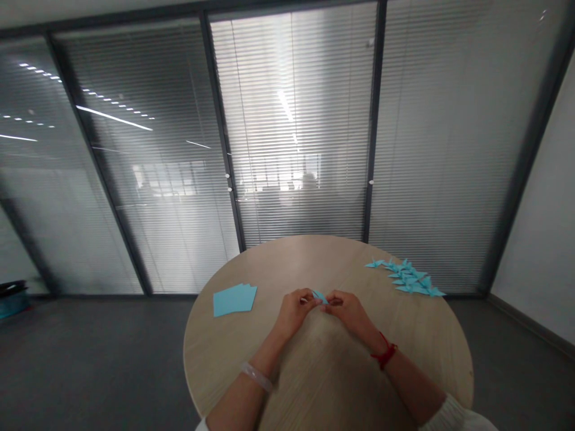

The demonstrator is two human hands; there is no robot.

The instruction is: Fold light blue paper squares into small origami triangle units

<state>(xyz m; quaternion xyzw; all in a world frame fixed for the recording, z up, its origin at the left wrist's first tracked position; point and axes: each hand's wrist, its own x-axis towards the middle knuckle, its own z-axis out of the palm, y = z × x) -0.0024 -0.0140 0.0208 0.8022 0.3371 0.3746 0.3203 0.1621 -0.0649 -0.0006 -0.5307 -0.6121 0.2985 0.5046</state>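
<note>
A small folded piece of blue paper [320, 296] is held between my two hands over the middle of the round table. My left hand [297, 308] pinches its left side, thumb and fingers closed on it. On the other side, my right hand [348, 308] grips the paper's right edge in the same way. Fingers cover much of the paper, so its exact folded shape is hard to make out. Flat blue paper sheets [235, 300] lie in a loose stack to the left of my left hand. Several folded blue paper cranes [411, 278] sit grouped at the table's right edge.
The round wooden table [314, 257] has a curved edge all around. Behind it stands a glass partition with blinds [296, 120] in dark frames. A dark-rimmed blue bin [12, 299] is on the floor at far left. A white wall [539, 227] rises on the right.
</note>
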